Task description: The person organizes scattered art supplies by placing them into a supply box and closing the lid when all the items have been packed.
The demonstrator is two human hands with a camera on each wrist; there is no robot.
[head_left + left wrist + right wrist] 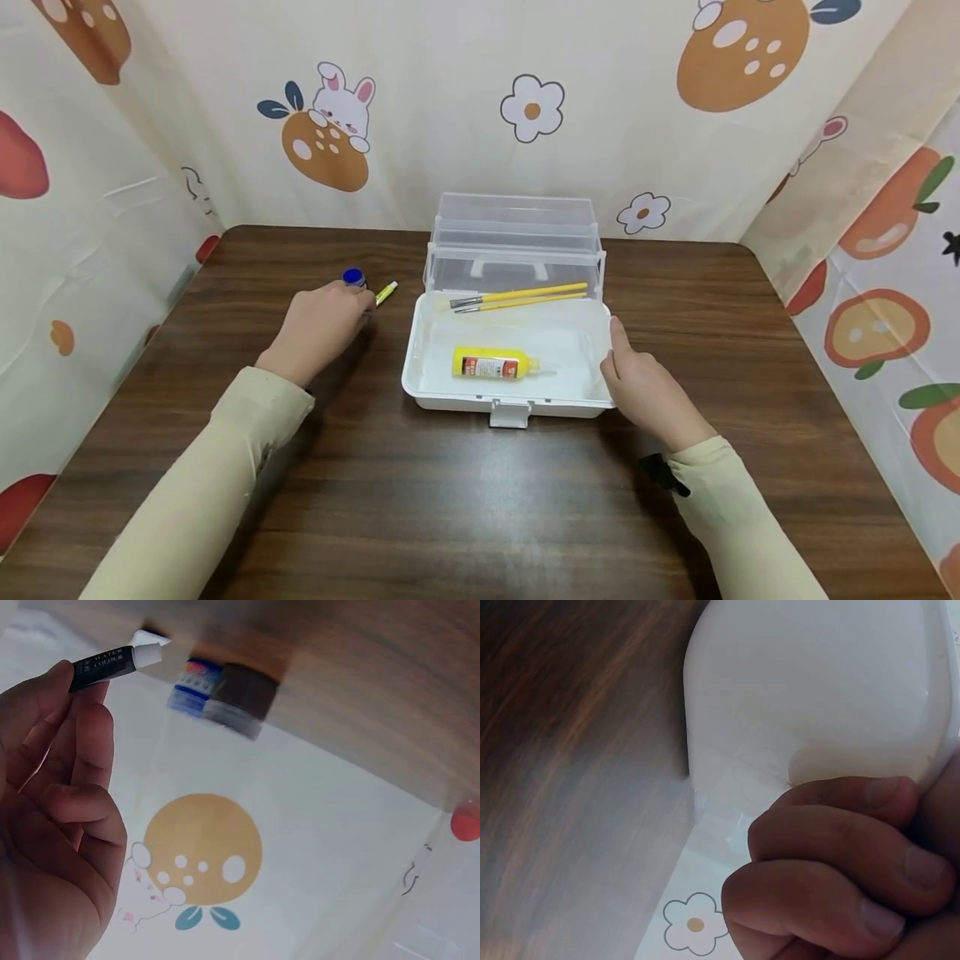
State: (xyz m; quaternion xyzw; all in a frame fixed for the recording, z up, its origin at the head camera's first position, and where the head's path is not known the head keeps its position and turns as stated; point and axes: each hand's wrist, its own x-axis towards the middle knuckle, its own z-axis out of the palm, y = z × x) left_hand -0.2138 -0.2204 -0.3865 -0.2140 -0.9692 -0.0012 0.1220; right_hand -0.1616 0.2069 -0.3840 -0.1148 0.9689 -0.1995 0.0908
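Note:
My left hand (322,317) is at the left of the table, pinching a small dark watercolour paint tube (101,669) with a white cap between thumb and fingers. Close by stand a blue-lidded jar (354,277) and, in the left wrist view, a dark jar (241,697) beside it. A yellow-green tube (386,292) lies just past the fingers. My right hand (648,392) grips the right wall of a white storage box (573,342), its fingers curled in the right wrist view. Inside the box lie a yellow bottle (490,363) with a pointed nozzle and two yellow-handled paintbrushes (525,293).
The box's clear lid (513,221) stands raised at the back, and its white latch (510,414) hangs at the front. A patterned curtain (450,100) borders the brown wooden table (420,508) behind and at the sides.

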